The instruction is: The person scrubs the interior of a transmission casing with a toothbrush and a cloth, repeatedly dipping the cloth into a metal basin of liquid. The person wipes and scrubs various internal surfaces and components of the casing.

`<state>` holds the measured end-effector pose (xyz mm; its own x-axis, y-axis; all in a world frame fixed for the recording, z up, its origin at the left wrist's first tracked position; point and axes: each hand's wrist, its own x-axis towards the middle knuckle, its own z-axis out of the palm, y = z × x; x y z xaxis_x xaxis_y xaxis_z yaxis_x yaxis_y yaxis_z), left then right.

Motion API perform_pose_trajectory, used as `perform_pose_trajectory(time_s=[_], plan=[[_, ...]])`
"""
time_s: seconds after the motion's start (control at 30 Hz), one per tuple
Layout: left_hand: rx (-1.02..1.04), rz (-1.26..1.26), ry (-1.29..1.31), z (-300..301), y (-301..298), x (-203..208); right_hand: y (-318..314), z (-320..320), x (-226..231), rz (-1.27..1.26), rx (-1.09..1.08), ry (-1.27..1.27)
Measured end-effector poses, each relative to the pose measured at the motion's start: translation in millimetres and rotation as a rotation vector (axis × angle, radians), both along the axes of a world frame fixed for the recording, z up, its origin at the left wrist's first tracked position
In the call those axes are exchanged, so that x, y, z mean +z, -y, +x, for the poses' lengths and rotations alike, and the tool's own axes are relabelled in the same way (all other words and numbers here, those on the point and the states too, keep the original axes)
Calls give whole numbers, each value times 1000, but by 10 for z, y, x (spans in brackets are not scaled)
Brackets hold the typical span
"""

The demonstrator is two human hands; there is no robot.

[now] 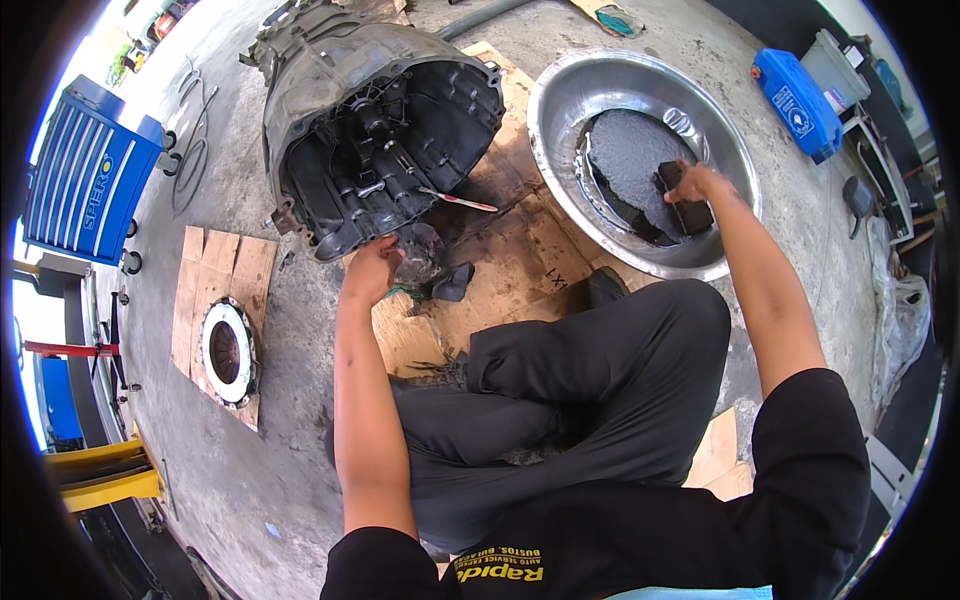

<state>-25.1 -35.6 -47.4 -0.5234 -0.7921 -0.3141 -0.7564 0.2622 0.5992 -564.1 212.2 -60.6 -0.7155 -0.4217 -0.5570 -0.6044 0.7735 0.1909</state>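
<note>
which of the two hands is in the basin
The right hand: it grips a dark block inside the metal basin, while the left hand is at the lower rim of the large housing.

Glossy metal basin [566,125], matt metal housing [345,95]

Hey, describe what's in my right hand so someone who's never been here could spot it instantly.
Find the big open-mouthed metal housing, then the wide, round metal basin to its right. Toward the basin's right side, the right hand grips a dark block. Its blackish, straight-edged shape stands out from the grey, frothy-looking pool beside it and the shiny basin wall.
</note>
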Motion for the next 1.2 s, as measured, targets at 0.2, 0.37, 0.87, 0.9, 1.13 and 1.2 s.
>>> perform_pose_trajectory(time_s=[0.2,0.37,0.87,0.9,1.13,1.2], plan=[[17,31,45,-100,65,-140,-298,-214,-768,-284,83,63],[33,48,10,-74,65,-238,-225,-448,-1007,-601,-9,-8],[73,75,-146,-29,62,-68,603,-49,28,-1219,-787,431],[54,57,-157,-23,52,-37,639,-4,-20,-1295,-860,436],[26,19,-143,-31,-58,214,628,187,-447,-1150,-743,246],[54,58,-144,-56,-81,258,663,120,-534,-1184,-663,229]])
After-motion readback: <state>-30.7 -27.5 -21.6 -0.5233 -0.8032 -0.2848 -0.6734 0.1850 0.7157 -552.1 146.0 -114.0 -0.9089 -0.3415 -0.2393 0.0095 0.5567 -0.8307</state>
